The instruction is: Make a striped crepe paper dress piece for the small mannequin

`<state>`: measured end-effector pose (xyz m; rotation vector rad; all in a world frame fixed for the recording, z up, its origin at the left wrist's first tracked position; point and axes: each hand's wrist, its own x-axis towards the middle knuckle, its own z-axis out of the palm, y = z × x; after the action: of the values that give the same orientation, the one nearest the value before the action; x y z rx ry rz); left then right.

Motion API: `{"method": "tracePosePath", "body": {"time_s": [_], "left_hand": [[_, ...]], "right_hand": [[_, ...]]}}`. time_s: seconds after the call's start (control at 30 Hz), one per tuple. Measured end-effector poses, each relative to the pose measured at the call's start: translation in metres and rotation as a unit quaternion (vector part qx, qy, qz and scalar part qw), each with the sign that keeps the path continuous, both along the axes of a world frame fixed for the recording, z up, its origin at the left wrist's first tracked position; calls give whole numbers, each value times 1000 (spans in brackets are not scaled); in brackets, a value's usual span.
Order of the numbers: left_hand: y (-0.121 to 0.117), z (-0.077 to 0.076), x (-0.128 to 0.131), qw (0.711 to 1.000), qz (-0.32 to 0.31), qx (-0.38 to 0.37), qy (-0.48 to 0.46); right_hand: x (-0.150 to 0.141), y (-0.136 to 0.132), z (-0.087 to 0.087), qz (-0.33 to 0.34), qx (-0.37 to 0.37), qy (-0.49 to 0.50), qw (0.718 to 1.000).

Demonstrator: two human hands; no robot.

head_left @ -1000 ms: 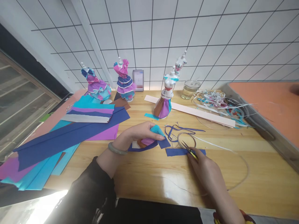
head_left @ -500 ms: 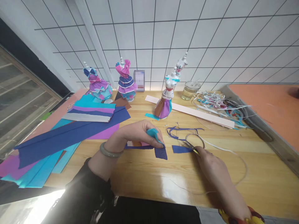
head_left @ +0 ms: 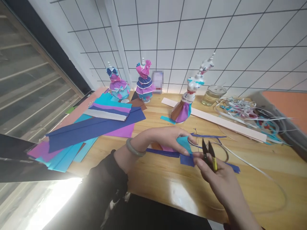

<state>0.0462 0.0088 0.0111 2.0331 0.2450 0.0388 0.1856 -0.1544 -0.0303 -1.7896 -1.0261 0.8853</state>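
Observation:
My left hand (head_left: 168, 139) pinches a small teal piece of paper (head_left: 184, 143) together with a dark blue strip (head_left: 165, 152) over the wooden table (head_left: 153, 188). My right hand (head_left: 217, 177) grips small yellow-handled snips (head_left: 209, 154), blades apart and pointing up, right beside the paper. A dark blue scrap (head_left: 233, 167) lies just right of the snips, with thin blue offcuts (head_left: 208, 136) behind them.
Sheets of blue, purple and teal paper (head_left: 96, 127) lie stacked at the left. Three paper-dressed mannequin figures (head_left: 184, 105) stand at the back, with a glass jar (head_left: 212, 95), a long white strip (head_left: 216, 119) and a tangle of paper trimmings (head_left: 247, 111).
My right hand lifted the snips off the table and brought them up to the paper in my left hand. The camera view swung to the left.

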Motion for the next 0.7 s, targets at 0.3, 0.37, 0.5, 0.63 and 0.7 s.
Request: {"method": "tracePosePath", "body": {"time_s": [0.3,0.37,0.5,0.63,0.7], "left_hand": [[9,-5,-23,1000,-6,-4,17],[16,-10,-34,999,-3,7,37],[29,-23,-57,994,18,22,104],[38,-36,-87,972,34,-49,228],[41,-41,-102,967,65,-67,235]], "right_hand": [[-13,12,-5,26,13,-62,998],[-12,9,-4,18,8,-84,996],[-6,3,-5,-10,-22,-103,994],[2,1,-10,-10,-58,-107,993],[3,0,-11,-11,-64,-105,992]]}}
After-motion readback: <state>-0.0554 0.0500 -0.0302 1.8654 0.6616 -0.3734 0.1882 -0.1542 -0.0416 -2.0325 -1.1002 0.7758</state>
